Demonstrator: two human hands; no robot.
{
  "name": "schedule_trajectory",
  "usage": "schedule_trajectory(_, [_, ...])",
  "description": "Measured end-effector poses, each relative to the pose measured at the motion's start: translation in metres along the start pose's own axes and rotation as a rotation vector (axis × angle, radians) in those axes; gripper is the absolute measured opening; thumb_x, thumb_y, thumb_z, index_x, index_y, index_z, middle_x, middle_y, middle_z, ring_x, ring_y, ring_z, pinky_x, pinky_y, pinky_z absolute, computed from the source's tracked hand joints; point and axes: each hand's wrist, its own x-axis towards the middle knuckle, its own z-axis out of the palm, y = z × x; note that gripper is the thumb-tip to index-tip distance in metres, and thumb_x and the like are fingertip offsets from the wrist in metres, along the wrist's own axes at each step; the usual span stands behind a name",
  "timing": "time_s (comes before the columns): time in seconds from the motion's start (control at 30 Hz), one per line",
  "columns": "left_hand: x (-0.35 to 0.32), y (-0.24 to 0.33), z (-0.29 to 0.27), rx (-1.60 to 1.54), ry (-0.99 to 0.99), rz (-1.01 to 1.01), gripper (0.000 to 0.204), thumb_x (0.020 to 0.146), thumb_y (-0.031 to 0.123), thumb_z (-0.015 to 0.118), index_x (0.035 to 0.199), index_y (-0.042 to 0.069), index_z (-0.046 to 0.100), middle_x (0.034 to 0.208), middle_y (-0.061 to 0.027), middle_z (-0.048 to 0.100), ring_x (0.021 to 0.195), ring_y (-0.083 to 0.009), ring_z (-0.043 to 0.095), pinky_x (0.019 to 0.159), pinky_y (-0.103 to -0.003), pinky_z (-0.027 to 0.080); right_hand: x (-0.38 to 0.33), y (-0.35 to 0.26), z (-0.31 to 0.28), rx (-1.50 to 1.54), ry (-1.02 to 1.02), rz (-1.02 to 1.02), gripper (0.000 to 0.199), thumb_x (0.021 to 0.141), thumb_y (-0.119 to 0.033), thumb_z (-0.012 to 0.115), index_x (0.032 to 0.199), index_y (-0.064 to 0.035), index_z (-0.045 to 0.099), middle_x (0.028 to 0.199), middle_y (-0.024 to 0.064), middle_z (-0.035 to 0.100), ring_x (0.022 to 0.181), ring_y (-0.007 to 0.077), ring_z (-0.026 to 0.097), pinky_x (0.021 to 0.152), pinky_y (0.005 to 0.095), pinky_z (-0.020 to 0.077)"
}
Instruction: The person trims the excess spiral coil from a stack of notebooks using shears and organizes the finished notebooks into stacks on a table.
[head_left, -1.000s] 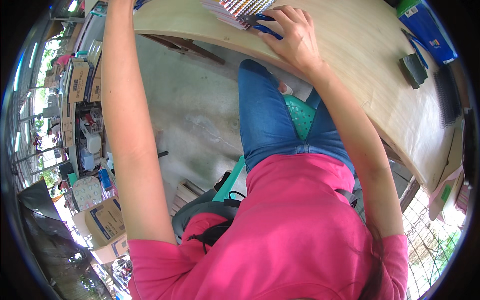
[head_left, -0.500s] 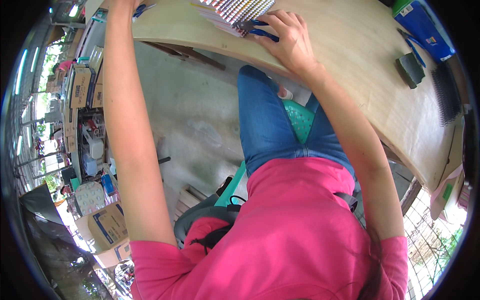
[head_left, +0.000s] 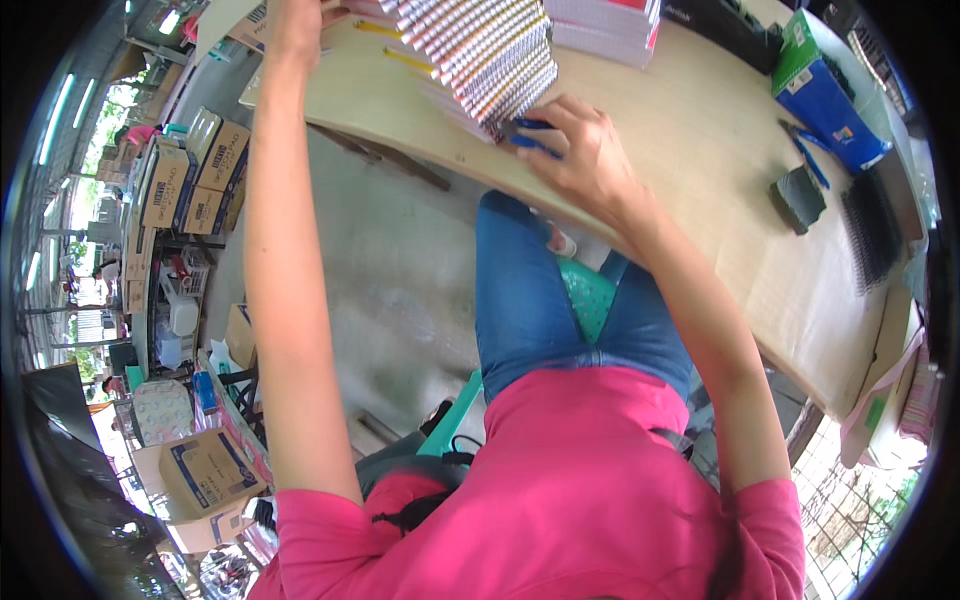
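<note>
A stack of spiral-bound notebooks (head_left: 480, 60) lies fanned on the table, its coil edges turned toward me. My right hand (head_left: 580, 155) is closed on blue-handled pliers (head_left: 535, 135), whose dark jaws meet the near corner of the stack at the coil ends. Whether the jaws grip a wire is too small to tell. My left hand (head_left: 297, 35) reaches to the far left end of the stack at the picture's top edge. Its fingers are mostly cut off or blurred, so what they hold does not show.
The pale wooden table (head_left: 690, 150) curves around my lap. Beyond the notebooks stands another pile of books (head_left: 605, 30). At right are a blue-green box (head_left: 835, 105), a second blue-handled tool (head_left: 808, 155), a dark block (head_left: 797, 198) and black coils (head_left: 872, 235). Cardboard boxes (head_left: 205, 470) stand left.
The view has tilted up, showing more of the notebook stack and the book pile behind. My left hand now shows more at the top edge. My right hand keeps the pliers at the stack's corner.
</note>
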Motion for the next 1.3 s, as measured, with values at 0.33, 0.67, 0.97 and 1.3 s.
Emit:
schedule_trajectory(0.33, [-0.129, -0.097, 0.047, -0.214, 0.562, 0.146, 0.065, 0.093, 0.028, 0.068, 0.145, 0.005, 0.036, 0.142, -0.016, 0.043, 0.13, -0.0269, 0.045, 0.105, -0.043, 0.041, 0.009, 0.023, -0.007, -0.266, 0.061, -0.272, 0.043, 0.076, -0.028, 0.077, 0.115, -0.0147, 0.063, 0.111, 0.0027, 0.06, 0.111, 0.0218, 0.055, 0.109, 0.06, 0.0277])
schedule_trajectory(0.67, [-0.175, -0.123, 0.094, 0.169, 0.416, 0.183, 0.027, 0.08, -0.004, 0.077, 0.104, -0.002, 0.063, 0.112, -0.0112, 0.058, 0.101, -0.0204, 0.06, 0.085, -0.032, 0.058, 0.013, 0.037, 0.011, -0.32, 0.157, -0.342, 0.044, 0.074, -0.033, 0.078, 0.113, -0.0172, 0.064, 0.11, -0.0028, 0.06, 0.106, 0.0174, 0.057, 0.112, 0.0603, 0.0256])
schedule_trajectory(0.97, [-0.171, -0.128, 0.093, 0.151, 0.404, 0.221, 0.027, 0.08, -0.007, 0.076, 0.103, -0.001, 0.064, 0.111, -0.0113, 0.058, 0.095, -0.0192, 0.062, 0.077, -0.029, 0.061, 0.016, 0.034, 0.013, -0.37, 0.208, -0.405, 0.046, 0.071, -0.033, 0.08, 0.113, -0.0178, 0.065, 0.11, -0.0025, 0.061, 0.105, 0.0178, 0.057, 0.11, 0.056, 0.028])
schedule_trajectory(1.3, [-0.171, -0.126, 0.092, 0.122, 0.411, 0.247, 0.025, 0.079, -0.005, 0.076, 0.102, 0.0, 0.065, 0.111, -0.0107, 0.059, 0.095, -0.019, 0.063, 0.076, -0.029, 0.062, 0.015, 0.032, 0.018, -0.454, 0.209, -0.388, 0.053, 0.065, -0.018, 0.08, 0.116, -0.0207, 0.064, 0.113, -0.0036, 0.061, 0.107, 0.0184, 0.057, 0.11, 0.0544, 0.0297])
